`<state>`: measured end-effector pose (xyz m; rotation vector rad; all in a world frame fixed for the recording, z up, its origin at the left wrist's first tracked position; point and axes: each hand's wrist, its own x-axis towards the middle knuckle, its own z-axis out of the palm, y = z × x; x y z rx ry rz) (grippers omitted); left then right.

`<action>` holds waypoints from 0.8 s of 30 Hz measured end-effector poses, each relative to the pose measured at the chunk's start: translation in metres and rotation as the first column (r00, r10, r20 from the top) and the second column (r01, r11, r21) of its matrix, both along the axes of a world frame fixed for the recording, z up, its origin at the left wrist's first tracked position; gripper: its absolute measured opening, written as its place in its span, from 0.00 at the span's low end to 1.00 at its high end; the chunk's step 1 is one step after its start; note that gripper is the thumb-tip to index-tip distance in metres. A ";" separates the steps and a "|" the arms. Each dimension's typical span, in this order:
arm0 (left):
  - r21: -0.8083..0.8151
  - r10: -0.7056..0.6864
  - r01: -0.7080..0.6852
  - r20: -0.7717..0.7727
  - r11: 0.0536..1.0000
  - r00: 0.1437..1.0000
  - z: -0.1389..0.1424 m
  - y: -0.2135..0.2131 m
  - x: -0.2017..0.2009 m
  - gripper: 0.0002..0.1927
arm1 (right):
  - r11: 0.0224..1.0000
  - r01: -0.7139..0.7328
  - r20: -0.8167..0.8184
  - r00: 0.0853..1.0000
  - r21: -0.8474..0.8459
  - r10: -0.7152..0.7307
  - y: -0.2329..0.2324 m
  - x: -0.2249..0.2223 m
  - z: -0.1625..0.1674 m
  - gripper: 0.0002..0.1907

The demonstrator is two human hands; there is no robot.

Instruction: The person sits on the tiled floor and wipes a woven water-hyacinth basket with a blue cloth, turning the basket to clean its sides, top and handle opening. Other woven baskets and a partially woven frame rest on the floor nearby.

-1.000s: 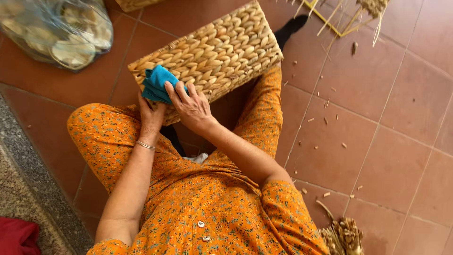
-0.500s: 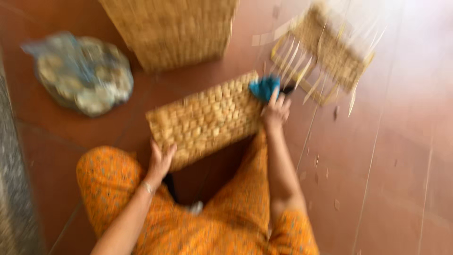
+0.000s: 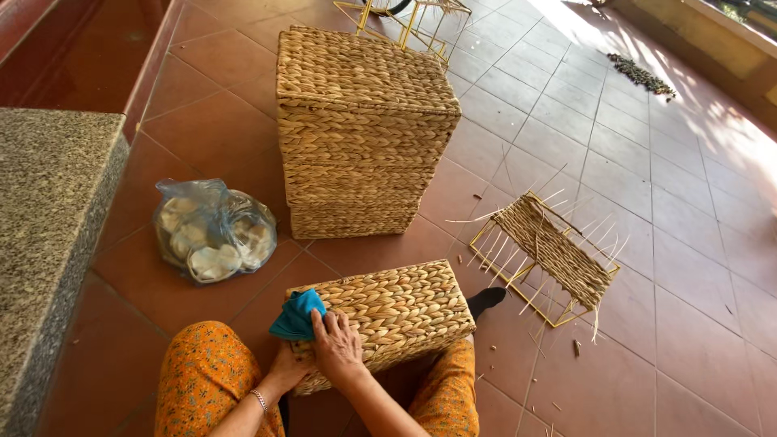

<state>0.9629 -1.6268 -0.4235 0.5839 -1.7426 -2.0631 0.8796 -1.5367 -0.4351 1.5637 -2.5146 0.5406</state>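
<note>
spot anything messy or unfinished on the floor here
Yes: the half-woven frame right of the basket has loose strands sticking out, and bits of straw litter the tiles. The stacked baskets look tidy.

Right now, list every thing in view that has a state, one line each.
Woven basket: lying across the lap, finished weave.
Blue cloth: bunched against the basket's end.
Right hand: flat on the basket, touching the cloth.
Left hand: gripping the basket's lower end.
Stacked baskets: upright.
Wire frame: partly woven.
Plastic bag: closed, full.
</note>
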 end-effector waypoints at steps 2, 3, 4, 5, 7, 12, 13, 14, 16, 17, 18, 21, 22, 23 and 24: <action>-0.110 0.004 0.003 0.059 0.994 0.998 -0.003 0.000 0.002 0.61 | 0.999 -0.023 -0.044 0.999 0.024 0.024 0.011 -0.015 -0.004 0.43; -0.148 0.008 0.012 0.133 0.989 0.991 -0.004 0.001 0.004 0.63 | 0.997 0.022 -0.075 0.997 0.080 -0.016 0.020 -0.028 -0.006 0.42; -0.185 0.015 0.023 0.204 0.982 0.979 -0.005 0.001 0.005 0.66 | 0.989 0.066 -0.111 0.993 0.135 -0.051 0.030 -0.045 -0.007 0.41; -0.175 -0.002 0.038 0.206 0.984 0.979 -0.006 0.001 0.006 0.67 | 0.974 0.151 -0.083 0.987 0.169 -0.138 0.040 -0.066 -0.006 0.40; -0.153 -0.028 0.060 0.204 0.986 0.979 -0.010 0.003 0.009 0.70 | 0.943 0.302 -0.200 0.941 0.137 -0.272 0.065 -0.107 -0.001 0.39; -0.199 -0.063 0.108 0.220 0.974 0.974 -0.031 0.018 0.024 0.67 | 0.748 0.659 -0.155 0.750 0.083 -0.643 0.152 -0.174 0.003 0.37; -0.213 -0.065 0.111 0.211 0.971 0.975 -0.035 0.023 0.029 0.67 | 0.703 0.710 -0.148 0.701 0.051 -0.698 0.164 -0.180 0.000 0.37; -0.213 -0.067 0.112 0.207 0.971 0.976 -0.038 0.028 0.034 0.67 | 0.653 0.757 -0.137 0.648 0.014 -0.749 0.174 -0.183 -0.003 0.37; -0.218 -0.071 0.112 0.187 0.969 0.980 -0.041 0.038 0.044 0.68 | 0.585 0.810 -0.026 0.585 -0.026 -0.811 0.188 -0.187 -0.007 0.38; -0.226 -0.072 0.117 0.198 0.967 0.978 -0.042 0.041 0.048 0.68 | 0.562 0.827 0.043 0.561 0.031 -0.827 0.192 -0.187 -0.007 0.37; -0.235 -0.064 0.113 0.207 0.965 0.976 -0.041 0.043 0.052 0.68 | 0.546 0.833 0.108 0.537 0.088 -0.837 0.195 -0.188 -0.007 0.35; -0.131 -0.125 0.188 0.385 0.973 0.914 -0.041 0.034 0.057 0.70 | 0.562 0.811 0.296 0.502 0.165 -0.812 0.207 -0.192 -0.009 0.37; -0.054 -0.190 0.242 0.466 0.969 0.864 -0.043 0.031 0.058 0.72 | 0.566 0.801 0.355 0.481 0.195 -0.802 0.213 -0.193 -0.008 0.38; -0.080 -0.180 0.247 0.481 0.966 0.858 -0.045 0.027 0.059 0.68 | 0.562 0.794 0.410 0.444 0.231 -0.797 0.220 -0.195 -0.008 0.39; -0.104 -0.177 0.262 0.501 0.959 0.847 -0.048 0.021 0.060 0.65 | 0.623 0.772 0.594 0.443 0.127 -0.671 0.227 -0.196 -0.009 0.37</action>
